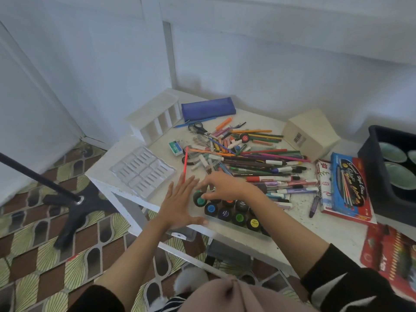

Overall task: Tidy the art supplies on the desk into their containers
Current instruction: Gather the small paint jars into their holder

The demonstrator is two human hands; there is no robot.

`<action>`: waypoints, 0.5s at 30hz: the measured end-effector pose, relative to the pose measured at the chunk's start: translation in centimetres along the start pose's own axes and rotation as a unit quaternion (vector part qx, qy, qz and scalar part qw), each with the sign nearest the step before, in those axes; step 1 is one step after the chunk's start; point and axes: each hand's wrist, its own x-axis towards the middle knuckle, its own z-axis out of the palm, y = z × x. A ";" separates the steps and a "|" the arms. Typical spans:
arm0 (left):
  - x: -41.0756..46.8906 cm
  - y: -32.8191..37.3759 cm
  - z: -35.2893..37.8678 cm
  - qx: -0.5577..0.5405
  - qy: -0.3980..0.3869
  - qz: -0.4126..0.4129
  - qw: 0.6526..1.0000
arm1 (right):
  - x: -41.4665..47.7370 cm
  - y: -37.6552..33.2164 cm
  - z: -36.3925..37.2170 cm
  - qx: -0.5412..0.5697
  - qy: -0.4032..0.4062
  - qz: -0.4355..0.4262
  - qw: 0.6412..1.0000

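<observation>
Small black poster-paint jars with coloured lids stand in a clear tray (227, 224) at the desk's front edge. My right hand (221, 185) pinches a teal-lidded jar (200, 199) at the tray's left end. My left hand (180, 202) lies flat with straight fingers on the desk just left of that jar, thumb along the tray's front corner. Behind the tray a heap of pens, pencils and markers (258, 161) covers the middle of the white desk (315, 230).
A clear compartment tray (144, 171) lies at the left, a white divided organiser (155, 118) and a blue pencil case (208, 108) behind it. Scissors (198, 127), a cream box (311, 131), a blue brush box (349, 188), a black bin (382, 158) and a tripod foot (74, 206) surround the heap.
</observation>
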 end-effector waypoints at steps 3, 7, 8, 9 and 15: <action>0.0 0.0 -0.1 0.006 -0.005 0.001 1.000 | 0.5 -0.3 0.8 0.022 -0.025 0.029 0.999; 0.1 0.0 0.0 0.011 -0.003 0.005 1.000 | 0.6 -0.6 1.3 -0.012 -0.023 0.029 0.999; 0.1 -0.1 0.0 0.008 -0.002 0.004 1.000 | 0.6 -0.7 1.4 -0.030 -0.022 0.027 0.999; 0.1 -0.1 0.0 0.007 -0.001 0.002 1.000 | 0.6 -0.9 1.5 -0.045 -0.022 0.027 0.998; -0.1 0.1 -0.3 0.024 -0.006 0.007 1.000 | 0.8 -1.0 2.1 -0.029 -0.001 0.043 0.999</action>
